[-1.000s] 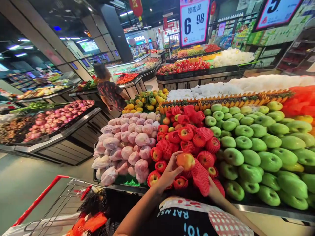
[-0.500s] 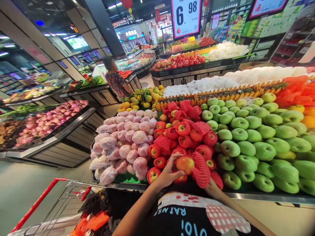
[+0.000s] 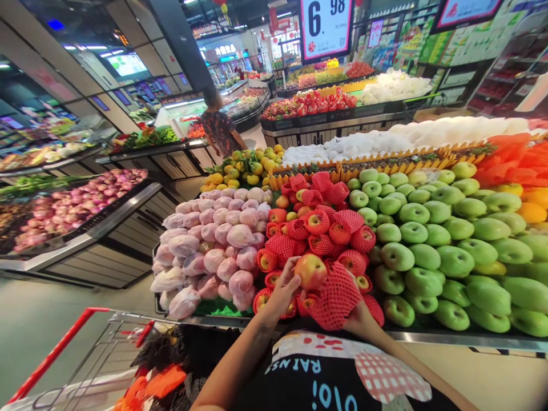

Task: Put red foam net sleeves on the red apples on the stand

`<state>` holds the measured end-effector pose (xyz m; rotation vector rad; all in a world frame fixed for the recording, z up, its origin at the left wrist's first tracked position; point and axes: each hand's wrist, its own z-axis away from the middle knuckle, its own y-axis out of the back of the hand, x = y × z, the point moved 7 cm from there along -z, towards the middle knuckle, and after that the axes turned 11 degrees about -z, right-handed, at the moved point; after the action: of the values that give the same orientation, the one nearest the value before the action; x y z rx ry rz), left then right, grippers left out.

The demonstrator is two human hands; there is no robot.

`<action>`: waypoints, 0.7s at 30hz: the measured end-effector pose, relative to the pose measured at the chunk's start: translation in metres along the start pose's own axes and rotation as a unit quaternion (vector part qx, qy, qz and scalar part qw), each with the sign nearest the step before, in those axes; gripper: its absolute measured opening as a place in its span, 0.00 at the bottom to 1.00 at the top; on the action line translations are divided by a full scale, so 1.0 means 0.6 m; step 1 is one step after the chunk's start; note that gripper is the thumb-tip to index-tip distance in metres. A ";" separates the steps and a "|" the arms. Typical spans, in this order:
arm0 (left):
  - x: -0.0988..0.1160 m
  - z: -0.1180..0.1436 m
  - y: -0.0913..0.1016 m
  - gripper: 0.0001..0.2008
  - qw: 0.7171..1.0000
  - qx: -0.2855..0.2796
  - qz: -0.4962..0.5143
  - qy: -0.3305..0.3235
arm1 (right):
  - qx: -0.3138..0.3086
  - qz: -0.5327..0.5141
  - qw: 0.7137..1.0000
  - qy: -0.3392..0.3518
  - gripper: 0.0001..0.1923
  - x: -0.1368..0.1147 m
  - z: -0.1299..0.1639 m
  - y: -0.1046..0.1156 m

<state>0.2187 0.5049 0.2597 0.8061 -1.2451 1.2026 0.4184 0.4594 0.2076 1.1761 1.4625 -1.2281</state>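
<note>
An apple (image 3: 311, 272), yellow and red, is gripped in my left hand (image 3: 286, 286), with the thumb along its side. Right beside it is a red foam net sleeve (image 3: 334, 299), spread wide. My right hand (image 3: 356, 313) holds this sleeve from behind and the right, its fingers mostly covered by the netting. Both hands are over the near edge of a pile of red-netted apples (image 3: 317, 221). Whether the apple still touches the sleeve's rim I cannot tell.
Green apples (image 3: 456, 260) are piled to the right, and pinkish wrapped fruit (image 3: 214, 260) to the left. A shopping cart (image 3: 53, 354) with a red handle stands at lower left. Farther off, a person (image 3: 222, 128) stands among the produce stands, near red onions (image 3: 85, 205).
The apple has moved left and up in my left hand. The foam sleeve has shifted left and now looks wider. The person in the background has moved right.
</note>
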 end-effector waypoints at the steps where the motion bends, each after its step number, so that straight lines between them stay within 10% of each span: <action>1: -0.013 0.000 -0.006 0.48 0.999 -0.017 0.033 0.034 | -0.017 0.002 1.000 -0.003 0.56 0.000 0.000 -0.004; 7: -0.054 0.005 -0.025 0.44 0.989 -0.029 0.096 0.109 | -0.047 0.023 0.998 0.046 0.43 -0.032 -0.005 -0.012; 13: -0.060 0.016 -0.023 0.42 0.987 -0.094 0.014 0.133 | 0.051 0.004 0.998 0.041 0.30 -0.051 -0.011 0.013; 21: -0.029 0.013 -0.056 0.34 0.981 -0.163 -0.066 0.077 | 0.044 0.041 0.996 0.062 0.49 -0.036 -0.015 0.010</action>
<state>0.2505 0.4854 0.2491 0.5341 -1.2015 0.9057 0.4279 0.4657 0.2291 1.3792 1.4467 -1.1912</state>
